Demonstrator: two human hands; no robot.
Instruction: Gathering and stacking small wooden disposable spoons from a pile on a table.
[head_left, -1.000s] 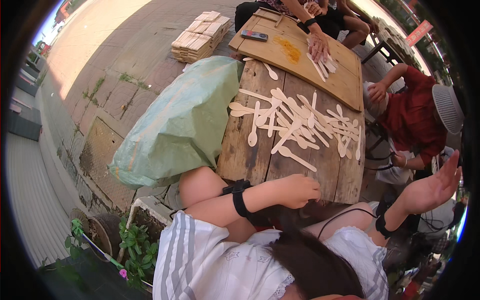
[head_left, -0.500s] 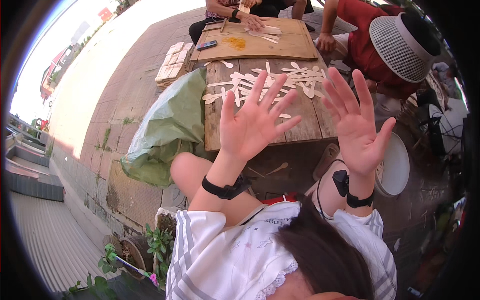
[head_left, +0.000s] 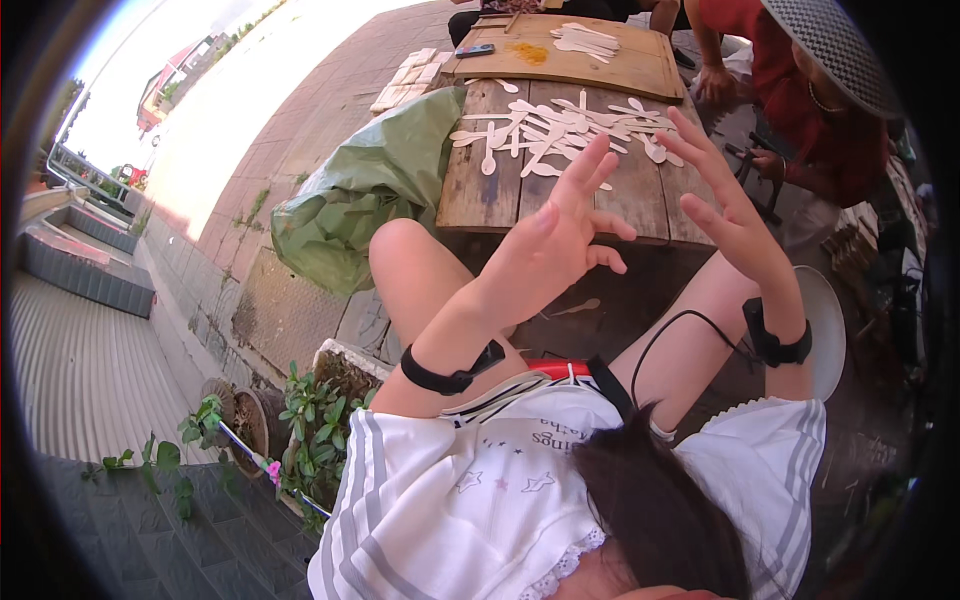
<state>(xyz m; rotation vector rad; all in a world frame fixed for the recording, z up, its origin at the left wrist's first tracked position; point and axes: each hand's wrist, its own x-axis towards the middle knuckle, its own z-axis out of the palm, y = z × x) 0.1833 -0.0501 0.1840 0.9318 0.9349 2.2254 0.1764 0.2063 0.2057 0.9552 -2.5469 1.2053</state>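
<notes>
My left hand (head_left: 553, 243) is raised in front of the low wooden table (head_left: 480, 203), its fingers apart and nothing in it. To its right my right hand (head_left: 733, 213) is also held up, open, with curved fingers and no object. Beyond both hands lies a loose heap of pale wooden spoons (head_left: 545, 130) on the planks, several crossing one another. Both hands are nearest to this heap, but I see no contact with it. Each wrist wears a black strap.
Behind the heap, a wooden board (head_left: 640, 65) bears more spoons, orange crumbs and a remote-like device (head_left: 475, 50). A green sack (head_left: 370, 190) leans at the table's left. Stacked wood pieces (head_left: 412, 80), a white bucket (head_left: 822, 330) and a person in red (head_left: 800, 130) surround it.
My hands have turned from palms up and facing me to angled toward each other, with fingers bent more. The view has shifted. The other person's hand has left the spoons on the board.
</notes>
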